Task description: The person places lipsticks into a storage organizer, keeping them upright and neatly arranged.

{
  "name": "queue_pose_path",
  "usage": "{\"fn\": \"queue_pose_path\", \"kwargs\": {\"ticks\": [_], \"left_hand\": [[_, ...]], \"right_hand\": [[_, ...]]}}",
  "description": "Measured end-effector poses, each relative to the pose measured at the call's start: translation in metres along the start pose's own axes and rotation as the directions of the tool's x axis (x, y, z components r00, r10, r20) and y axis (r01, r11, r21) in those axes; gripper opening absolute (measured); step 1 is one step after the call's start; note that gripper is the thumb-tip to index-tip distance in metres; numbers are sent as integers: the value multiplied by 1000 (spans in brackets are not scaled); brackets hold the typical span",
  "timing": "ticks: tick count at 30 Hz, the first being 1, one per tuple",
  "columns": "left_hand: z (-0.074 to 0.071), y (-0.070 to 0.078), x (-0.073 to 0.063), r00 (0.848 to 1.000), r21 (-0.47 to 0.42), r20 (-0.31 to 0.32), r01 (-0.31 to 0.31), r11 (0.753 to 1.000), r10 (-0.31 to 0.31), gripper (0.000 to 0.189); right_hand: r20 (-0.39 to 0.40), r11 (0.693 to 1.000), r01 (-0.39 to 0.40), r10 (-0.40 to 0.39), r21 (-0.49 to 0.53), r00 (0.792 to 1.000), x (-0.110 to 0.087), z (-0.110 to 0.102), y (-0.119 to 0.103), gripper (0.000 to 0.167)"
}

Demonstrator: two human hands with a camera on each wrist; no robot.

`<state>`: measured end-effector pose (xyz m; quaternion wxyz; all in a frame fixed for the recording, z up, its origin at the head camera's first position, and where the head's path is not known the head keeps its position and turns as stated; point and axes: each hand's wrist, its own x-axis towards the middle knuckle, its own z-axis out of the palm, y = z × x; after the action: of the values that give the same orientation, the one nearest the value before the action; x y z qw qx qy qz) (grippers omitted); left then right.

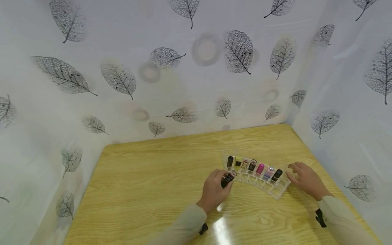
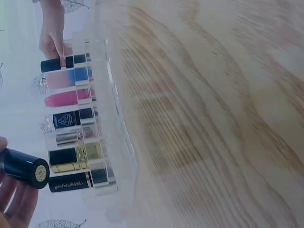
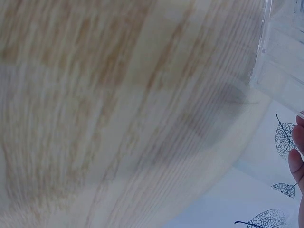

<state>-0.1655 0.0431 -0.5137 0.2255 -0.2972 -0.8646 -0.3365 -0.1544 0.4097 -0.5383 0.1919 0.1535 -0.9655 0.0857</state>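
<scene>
My left hand (image 1: 214,189) grips a black lipstick tube (image 1: 227,180) with a pale top, just in front of the left end of a clear lipstick organizer (image 1: 277,194). In the left wrist view the held tube (image 2: 21,167) turns its base, with a round pale label, toward the rack. Thumb and fingers of my right hand (image 1: 309,180) hold the rack's right end. Upright in its back row stand several lipsticks, among them a black one (image 1: 230,161), a bright pink one (image 1: 260,168) and a pink-and-blue one (image 1: 268,173). Only fingertips of the right hand (image 3: 297,161) show in the right wrist view.
The rack stands on a wood-grain table (image 1: 147,190), right of its middle. White curtains with a leaf print (image 1: 183,85) close off the back and both sides. Black straps (image 1: 320,217) sit at the wrists.
</scene>
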Motion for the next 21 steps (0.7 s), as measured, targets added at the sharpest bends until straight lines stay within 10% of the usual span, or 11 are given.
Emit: {"fn": "queue_pose_path", "kwargs": {"ticks": [21], "left_hand": [[52,46,29,993,-210,-106,-72,975,50,29]], "right_hand": [[-3,1000,11,-11,-5,1000,1,-2,-1,27]]}}
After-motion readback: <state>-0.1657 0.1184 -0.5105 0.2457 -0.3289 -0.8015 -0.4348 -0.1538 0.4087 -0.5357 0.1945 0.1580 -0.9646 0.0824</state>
